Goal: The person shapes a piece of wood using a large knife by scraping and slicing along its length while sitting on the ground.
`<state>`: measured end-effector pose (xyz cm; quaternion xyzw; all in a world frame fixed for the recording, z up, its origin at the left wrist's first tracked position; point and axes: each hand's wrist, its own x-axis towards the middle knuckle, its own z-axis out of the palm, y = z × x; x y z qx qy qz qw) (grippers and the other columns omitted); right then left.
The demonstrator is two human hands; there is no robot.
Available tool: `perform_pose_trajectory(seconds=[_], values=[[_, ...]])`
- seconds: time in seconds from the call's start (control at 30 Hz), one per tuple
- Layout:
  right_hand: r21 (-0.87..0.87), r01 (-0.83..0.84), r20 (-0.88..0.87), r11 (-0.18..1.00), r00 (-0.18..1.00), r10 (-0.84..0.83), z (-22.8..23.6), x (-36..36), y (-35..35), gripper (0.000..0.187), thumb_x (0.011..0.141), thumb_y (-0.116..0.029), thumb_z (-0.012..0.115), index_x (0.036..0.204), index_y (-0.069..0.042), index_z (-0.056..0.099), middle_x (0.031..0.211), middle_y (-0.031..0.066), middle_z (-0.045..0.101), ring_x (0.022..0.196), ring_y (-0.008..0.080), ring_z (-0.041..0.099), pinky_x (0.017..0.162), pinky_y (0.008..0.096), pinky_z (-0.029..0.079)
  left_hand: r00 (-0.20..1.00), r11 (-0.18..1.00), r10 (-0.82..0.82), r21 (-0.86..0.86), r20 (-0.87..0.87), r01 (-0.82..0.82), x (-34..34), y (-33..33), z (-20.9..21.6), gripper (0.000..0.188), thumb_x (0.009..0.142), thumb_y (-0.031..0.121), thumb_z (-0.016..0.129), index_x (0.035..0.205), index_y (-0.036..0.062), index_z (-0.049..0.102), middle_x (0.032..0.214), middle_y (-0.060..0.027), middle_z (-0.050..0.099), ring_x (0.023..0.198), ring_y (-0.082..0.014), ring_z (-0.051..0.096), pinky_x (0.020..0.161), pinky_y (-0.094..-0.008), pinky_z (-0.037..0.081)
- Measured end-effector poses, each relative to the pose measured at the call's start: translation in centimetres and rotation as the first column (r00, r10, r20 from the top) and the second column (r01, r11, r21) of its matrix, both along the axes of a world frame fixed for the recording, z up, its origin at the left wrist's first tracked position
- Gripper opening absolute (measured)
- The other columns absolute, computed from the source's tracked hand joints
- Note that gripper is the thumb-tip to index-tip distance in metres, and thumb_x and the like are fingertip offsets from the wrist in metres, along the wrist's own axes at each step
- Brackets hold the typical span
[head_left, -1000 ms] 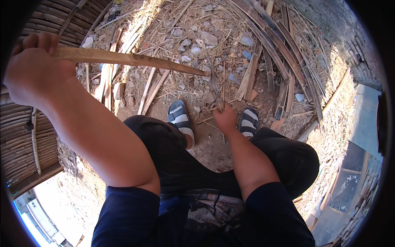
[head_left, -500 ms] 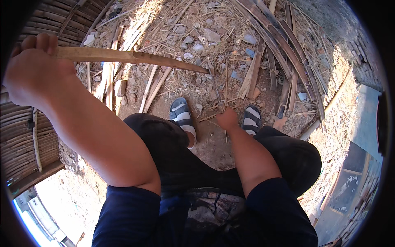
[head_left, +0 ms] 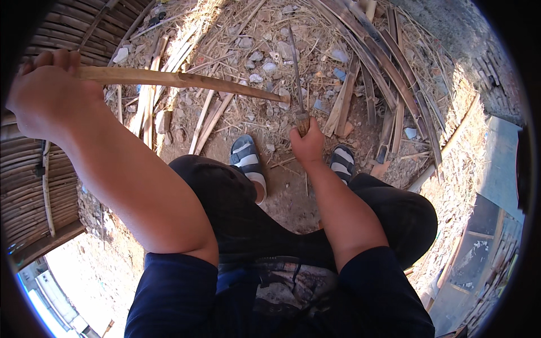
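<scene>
At the far left, my left hand (head_left: pixel 53 101) is raised and closed round one end of a split bamboo strip (head_left: pixel 186 80). The pale strip reaches across to the right, and its free end hangs above the rubble. In front of me, my right hand (head_left: pixel 309 145) grips a machete (head_left: pixel 302 120) by its brown wooden handle. Its long dark blade shows as a thin line, seen nearly edge-on and pointing away from me. Blade and strip end are close together, with a small gap between them.
Split bamboo lengths (head_left: pixel 389 67) lie heaped at the far right, and more pale strips (head_left: pixel 151 107) lie at the left. Stones and straw cover the ground (head_left: pixel 270 118). A slatted bamboo wall (head_left: pixel 34 186) stands left. My sandalled feet (head_left: pixel 245 155) are below my hands.
My right hand has lifted away from me and slightly left, swinging the machete blade up past the strip's end. My left hand and the strip have hardly moved.
</scene>
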<state>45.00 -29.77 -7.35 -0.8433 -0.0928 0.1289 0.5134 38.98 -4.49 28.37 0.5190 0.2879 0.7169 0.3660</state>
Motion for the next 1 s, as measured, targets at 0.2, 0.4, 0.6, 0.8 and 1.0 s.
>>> perform_pose_trajectory(seconds=[0.2,0.4,0.6,0.8,1.0], values=[[-0.538,-0.200,-0.164,0.819,0.978,0.131,-9.4,-2.5,-4.2,0.039,0.077,-0.021,0.073,0.106,0.002,0.061,0.091,0.0268,0.069,0.086,0.0458,0.068,0.075,0.0464,0.056,0.999,0.999,0.004,-0.041,0.055,-0.002,0.1,0.1,0.6,0.032,0.103,0.027,0.033,0.099,-0.0036,0.042,0.078,-0.0154,0.054,0.054,-0.0193,0.049,0.048,-0.0308,0.042],[-0.218,-0.196,-0.479,0.956,0.875,0.070,-8.9,-1.7,-4.9,0.039,0.077,-0.019,0.073,0.107,0.003,0.061,0.092,0.0267,0.069,0.083,0.0434,0.069,0.075,0.0454,0.056,0.999,0.999,0.012,-0.034,0.041,-0.010,0.3,-0.8,0.6,0.039,0.104,0.035,0.036,0.098,-0.0026,0.043,0.076,-0.0154,0.053,0.054,-0.0194,0.049,0.050,-0.0315,0.044],[-0.093,-0.116,-0.387,0.989,0.919,0.071,-7.7,-0.2,-3.7,0.037,0.080,-0.019,0.070,0.110,-0.001,0.061,0.093,0.0215,0.070,0.085,0.0388,0.070,0.076,0.0444,0.053,1.000,1.000,-0.010,0.011,0.003,0.010,0.2,-0.3,0.3,0.042,0.105,0.038,0.034,0.097,-0.0026,0.041,0.074,-0.0148,0.053,0.053,-0.0190,0.048,0.051,-0.0329,0.045],[0.038,-0.007,0.018,0.999,1.000,0.006,0.3,0.3,0.3,0.040,0.081,-0.020,0.071,0.113,0.000,0.057,0.093,0.0232,0.070,0.091,0.0430,0.069,0.079,0.0481,0.052,1.000,1.000,-0.011,0.015,-0.011,0.011,-0.5,1.2,-0.2,0.041,0.105,0.037,0.033,0.098,-0.0029,0.041,0.074,-0.0147,0.053,0.054,-0.0185,0.047,0.050,-0.0323,0.044],[-0.555,-0.253,-0.261,0.793,0.958,0.123,-6.9,-2.3,-3.4,0.037,0.082,-0.022,0.068,0.109,0.001,0.060,0.098,0.0270,0.069,0.095,0.0438,0.068,0.085,0.0491,0.053,0.999,0.999,0.038,-0.001,0.001,-0.038,-0.3,0.4,0.0,0.037,0.105,0.034,0.033,0.096,-0.0014,0.040,0.073,-0.0127,0.050,0.053,-0.0177,0.044,0.048,-0.0319,0.040]])
